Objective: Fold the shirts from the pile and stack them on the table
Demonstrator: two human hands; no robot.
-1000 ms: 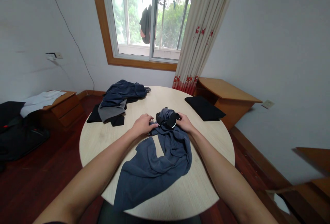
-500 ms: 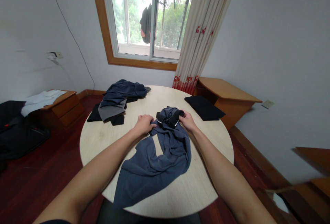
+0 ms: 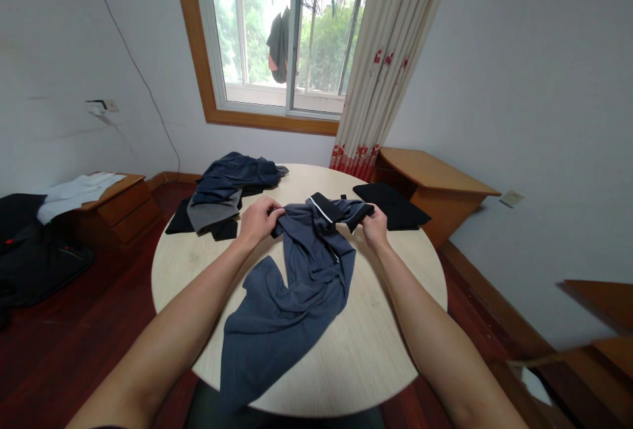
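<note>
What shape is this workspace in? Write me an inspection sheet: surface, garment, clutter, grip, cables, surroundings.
Surface: round pale wooden table, partly covered by clothes.
Garment: grey-blue shirt with black, white-edged trim, rumpled; one corner hangs over the near edge.
Clutter: heap of dark blue, grey and black clothes at the far left; black cloth, lying flat, at the far right.
Grip: left hand and right hand each hold the far part of the shirt, apart from each other.
Cables: thin cord down the left wall, away from the table.
Surroundings: window and curtain ahead; drawers to the left, desk to the right.
</note>
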